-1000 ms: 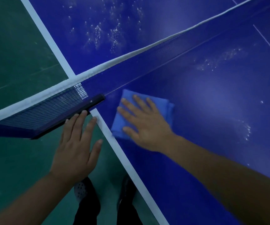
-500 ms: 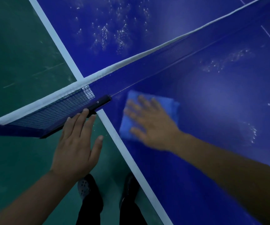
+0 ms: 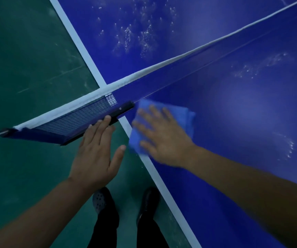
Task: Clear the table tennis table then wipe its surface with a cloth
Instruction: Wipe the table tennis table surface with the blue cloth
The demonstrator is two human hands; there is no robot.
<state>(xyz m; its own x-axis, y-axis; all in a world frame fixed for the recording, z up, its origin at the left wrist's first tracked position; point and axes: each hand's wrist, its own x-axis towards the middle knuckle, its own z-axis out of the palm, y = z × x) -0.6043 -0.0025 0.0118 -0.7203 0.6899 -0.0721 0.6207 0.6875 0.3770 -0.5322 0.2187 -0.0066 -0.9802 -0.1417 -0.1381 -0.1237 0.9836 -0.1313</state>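
In the head view, your right hand (image 3: 163,136) presses flat, fingers spread and straight, on the folded blue cloth (image 3: 180,113). The cloth lies at the table's (image 3: 233,140) side edge, its corner over the white line, just beside the net clamp (image 3: 121,110). The unwiped white specks (image 3: 287,147) lie to your right, so the stroke should go that way. Your left hand (image 3: 96,154) is flat, fingertips touching the clamp.

Cloth (image 3: 180,113) lies on the desk (image 3: 233,122) at its near edge, just right of the net (image 3: 76,120) bracket (image 3: 121,110). Right hand (image 3: 163,138) flat on the cloth; left hand (image 3: 96,154) beside the bracket, off the desk.
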